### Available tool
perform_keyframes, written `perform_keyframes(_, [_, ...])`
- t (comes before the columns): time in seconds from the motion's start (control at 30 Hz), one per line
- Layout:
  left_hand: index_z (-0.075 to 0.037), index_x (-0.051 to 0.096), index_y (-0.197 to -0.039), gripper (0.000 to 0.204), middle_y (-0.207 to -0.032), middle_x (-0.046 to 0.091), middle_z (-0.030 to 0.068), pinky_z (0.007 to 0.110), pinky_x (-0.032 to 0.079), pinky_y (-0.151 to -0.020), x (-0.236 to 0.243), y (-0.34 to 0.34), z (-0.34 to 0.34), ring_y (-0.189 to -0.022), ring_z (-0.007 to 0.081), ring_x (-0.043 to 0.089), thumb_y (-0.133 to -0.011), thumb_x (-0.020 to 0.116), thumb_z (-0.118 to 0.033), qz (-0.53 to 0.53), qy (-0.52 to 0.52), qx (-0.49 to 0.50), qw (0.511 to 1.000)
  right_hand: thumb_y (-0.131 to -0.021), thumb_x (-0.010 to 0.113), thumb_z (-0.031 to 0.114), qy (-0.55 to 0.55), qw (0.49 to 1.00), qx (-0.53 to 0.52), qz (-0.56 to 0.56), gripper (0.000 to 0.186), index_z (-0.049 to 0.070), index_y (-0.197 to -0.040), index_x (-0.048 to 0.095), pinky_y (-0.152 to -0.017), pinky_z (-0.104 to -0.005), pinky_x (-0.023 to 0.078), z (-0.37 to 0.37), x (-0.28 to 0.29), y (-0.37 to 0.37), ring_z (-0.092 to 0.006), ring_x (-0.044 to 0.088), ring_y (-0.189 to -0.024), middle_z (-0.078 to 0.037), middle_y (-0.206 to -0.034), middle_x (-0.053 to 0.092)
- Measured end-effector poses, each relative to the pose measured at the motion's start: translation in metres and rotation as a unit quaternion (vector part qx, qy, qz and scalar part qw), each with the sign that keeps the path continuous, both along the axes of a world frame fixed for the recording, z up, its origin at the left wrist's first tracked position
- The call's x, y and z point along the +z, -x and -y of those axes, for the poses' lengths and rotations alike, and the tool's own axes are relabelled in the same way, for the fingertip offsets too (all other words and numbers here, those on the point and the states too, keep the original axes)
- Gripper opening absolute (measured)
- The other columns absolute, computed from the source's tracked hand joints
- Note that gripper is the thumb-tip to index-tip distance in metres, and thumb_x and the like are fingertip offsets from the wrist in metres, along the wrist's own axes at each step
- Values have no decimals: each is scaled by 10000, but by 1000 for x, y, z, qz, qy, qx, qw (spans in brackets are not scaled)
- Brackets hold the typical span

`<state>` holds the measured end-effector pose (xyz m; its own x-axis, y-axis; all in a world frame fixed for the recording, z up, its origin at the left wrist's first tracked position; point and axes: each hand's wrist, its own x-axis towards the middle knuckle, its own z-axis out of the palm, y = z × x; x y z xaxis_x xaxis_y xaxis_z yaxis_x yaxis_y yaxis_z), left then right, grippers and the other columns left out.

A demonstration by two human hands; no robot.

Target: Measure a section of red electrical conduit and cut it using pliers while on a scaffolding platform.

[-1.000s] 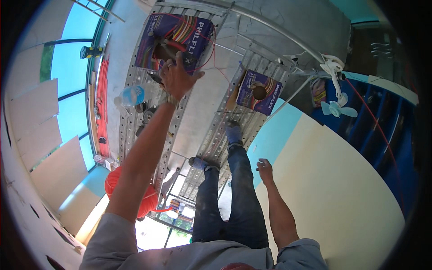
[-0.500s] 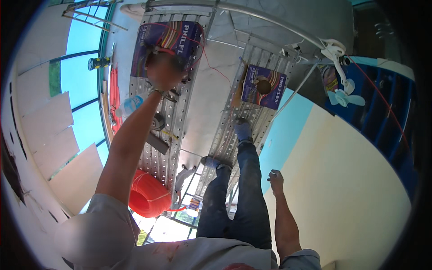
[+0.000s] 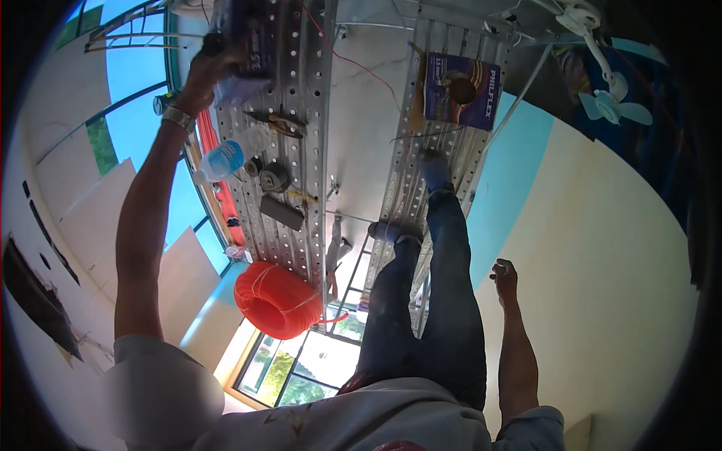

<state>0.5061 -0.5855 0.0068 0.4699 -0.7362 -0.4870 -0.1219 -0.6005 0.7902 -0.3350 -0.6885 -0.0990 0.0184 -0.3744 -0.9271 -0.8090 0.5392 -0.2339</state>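
Note:
My left hand (image 3: 204,66), a metal watch on its wrist, is stretched far out and closed on the edge of a purple cardboard box (image 3: 252,34) at the far end of a perforated metal plank (image 3: 301,90). My right hand (image 3: 505,275) hangs beside my leg with fingers loosely apart, holding nothing. My legs in dark jeans (image 3: 429,301) stand on a second perforated plank (image 3: 406,188).
On the left plank lie a water bottle (image 3: 222,160), pliers (image 3: 274,120), a tape roll (image 3: 274,177) and a dark flat block (image 3: 282,212). An orange coil (image 3: 278,299) sits at its near end. Another purple box (image 3: 459,90) rests on the right plank. A white fan (image 3: 605,105) hangs far right.
The view has swung so the planks sit lower and larger. My left arm has stretched further out with the hand still at the purple box. My right hand still hangs loose.

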Motion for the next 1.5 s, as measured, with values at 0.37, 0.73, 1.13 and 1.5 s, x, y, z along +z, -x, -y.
perform_keyframes(0.37, [-50, 671, -1126, 526, -986, 722, 83, 380, 553, -822, -65, 76, 42, -961, 224, 696, -730, 829, -359, 291, -155, -11, 944, -978, 588, 127, -19, 999, -16, 34, 314, -24, -1252, 604, -730, -311, 563, -25, -21, -38, -150, 650, -841, -90, -989, 651])
perform_keyframes(0.73, [-93, 606, -1199, 814, -1172, 655, 182, 555, 416, -977, -135, 118, 29, -1142, 387, 592, -643, 801, -655, 579, -213, 43, 786, -934, 607, 263, 32, 993, 87, 67, 338, 6, -1147, 658, -823, -414, 544, -8, -129, -145, -327, 721, -917, -184, -1037, 721])
perform_keyframes(1.13, [-65, 593, -1216, 861, -1168, 650, 211, 541, 409, -954, -131, 103, -6, -1114, 406, 585, -610, 834, -627, 592, -166, 60, 786, -832, 683, 218, 143, 938, 269, 165, 792, -17, -1508, 344, -1109, -479, 401, 43, -299, -358, -457, 463, -1345, -316, -1409, 497])
perform_keyframes(1.5, [-89, 592, -1226, 849, -1185, 652, 187, 521, 417, -967, -154, 104, 13, -1120, 375, 598, -585, 864, -575, 624, -91, 48, 775, -687, 879, 389, 292, 807, 509, 62, 955, -5, -1427, 421, -1060, -478, 448, 124, -369, -358, -400, 566, -1246, -255, -1364, 565])
